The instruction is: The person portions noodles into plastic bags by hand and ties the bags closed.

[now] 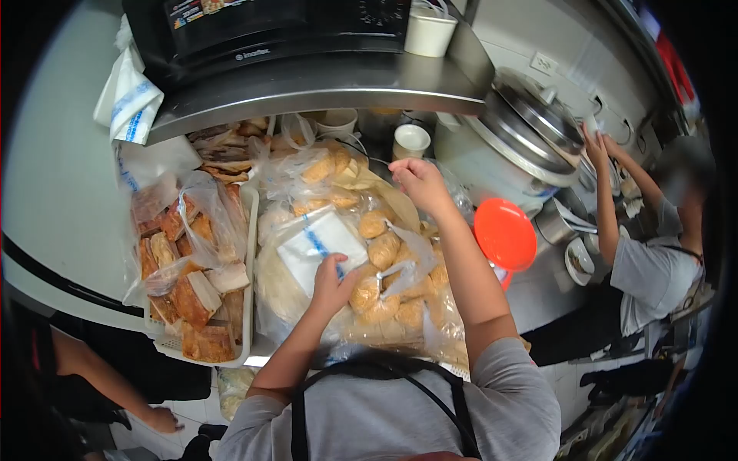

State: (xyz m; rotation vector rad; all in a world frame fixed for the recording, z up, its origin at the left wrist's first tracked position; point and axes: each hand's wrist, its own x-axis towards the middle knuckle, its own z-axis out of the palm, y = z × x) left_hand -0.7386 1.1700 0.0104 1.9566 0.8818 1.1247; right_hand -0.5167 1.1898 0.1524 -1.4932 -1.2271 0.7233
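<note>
My left hand (332, 286) grips the lower right edge of a folded white plastic bag (302, 244) with blue print, its finger and thumb at that edge. Beneath lie clear bags with tan, crumb-like portions (382, 250) tied in small plastic bundles. Above them, to the right, my right hand (419, 184) is closed with its fingers drawn together; whatever may be in them is too small to make out. Just beyond it stands a white paper cup (411, 141).
A light crate (250, 265) of browned meat pieces (198, 300) stands at left. A microwave (277, 31) rests on a steel shelf (323, 88). A large cooker (492, 150) and red round lid (504, 234) are at right. Co-workers stand on both sides.
</note>
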